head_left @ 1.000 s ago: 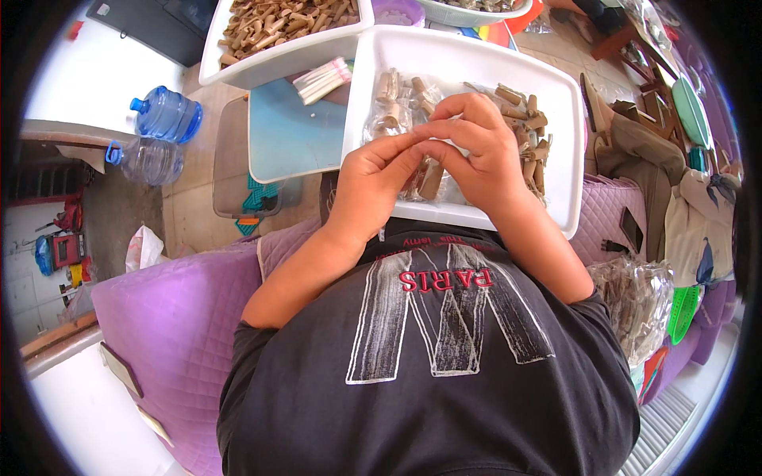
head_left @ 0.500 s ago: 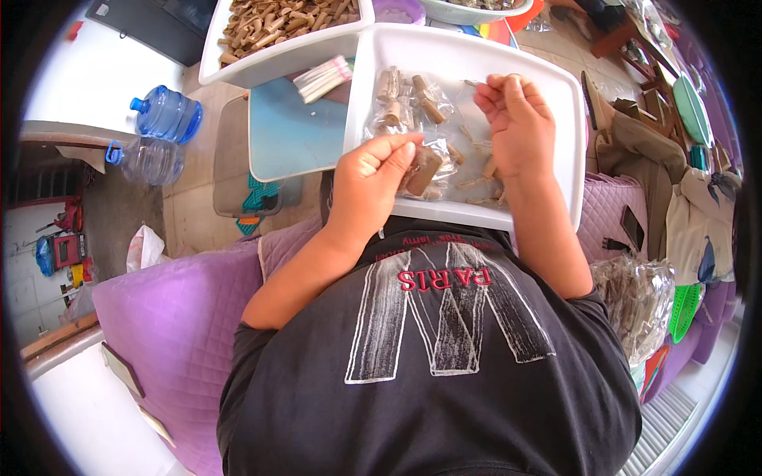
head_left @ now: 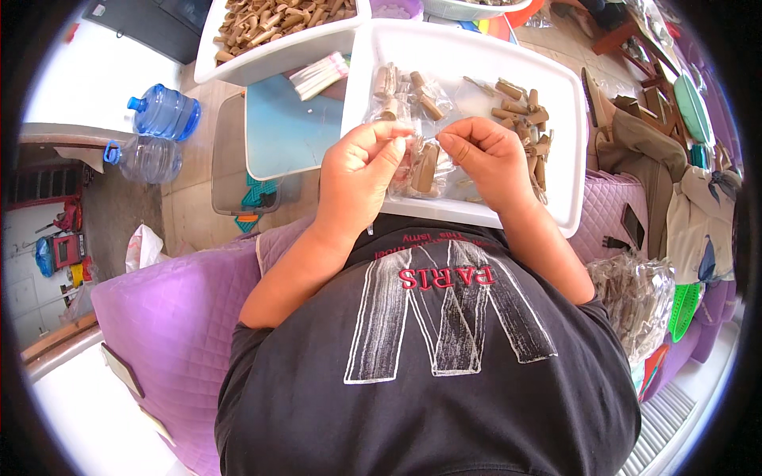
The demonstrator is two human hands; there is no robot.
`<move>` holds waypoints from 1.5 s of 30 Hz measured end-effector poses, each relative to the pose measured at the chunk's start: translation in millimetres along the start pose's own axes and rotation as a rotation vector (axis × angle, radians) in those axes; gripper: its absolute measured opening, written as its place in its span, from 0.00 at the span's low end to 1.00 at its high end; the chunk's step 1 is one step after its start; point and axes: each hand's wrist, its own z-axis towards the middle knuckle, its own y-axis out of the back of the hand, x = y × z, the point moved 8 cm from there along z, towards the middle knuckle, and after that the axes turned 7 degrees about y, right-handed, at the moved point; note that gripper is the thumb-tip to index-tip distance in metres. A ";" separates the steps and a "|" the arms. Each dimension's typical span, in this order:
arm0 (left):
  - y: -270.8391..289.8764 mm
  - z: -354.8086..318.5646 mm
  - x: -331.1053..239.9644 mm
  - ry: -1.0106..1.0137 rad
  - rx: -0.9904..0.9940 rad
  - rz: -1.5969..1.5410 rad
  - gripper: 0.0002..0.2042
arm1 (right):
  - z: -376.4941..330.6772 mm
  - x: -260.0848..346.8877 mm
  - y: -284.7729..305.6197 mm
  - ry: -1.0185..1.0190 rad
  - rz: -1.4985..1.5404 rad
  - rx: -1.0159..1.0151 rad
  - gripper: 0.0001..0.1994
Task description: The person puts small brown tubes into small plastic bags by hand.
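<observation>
White tray [head_left: 556, 87], bagged brown pieces [head_left: 426, 168] — left hand [head_left: 357, 174], right hand [head_left: 494, 163] above, fingers [head_left: 474, 128] pinched together; what between, cannot tell.

Left forearm [head_left: 298, 266] and right forearm [head_left: 548, 246], both bare, reach from near to far, angled inward. Left hand [head_left: 357, 174]: thumb and forefinger pinched, pointing right. Right hand [head_left: 492, 163]: similar pinch, pointing left. Fingertips near each other, apart.

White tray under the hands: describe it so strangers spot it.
Find the black shirt; just beyond it, left hand and right hand hover over the white tray. Unlike the heaped white tub alongside, its brown pieces lie scattered, some in clear bags.
</observation>
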 end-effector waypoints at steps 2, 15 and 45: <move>0.6 0.2 -0.5 0.027 -0.027 -0.032 0.07 | -0.4 -1.3 2.1 0.031 -0.012 -0.003 0.04; -4.9 4.5 9.9 -0.095 0.055 0.096 0.06 | -1.9 -13.0 -2.0 -0.136 -0.179 0.163 0.08; 18.8 -3.1 -72.7 -0.902 -0.284 0.865 0.29 | 55.3 18.7 109.2 0.154 -0.421 -0.075 0.12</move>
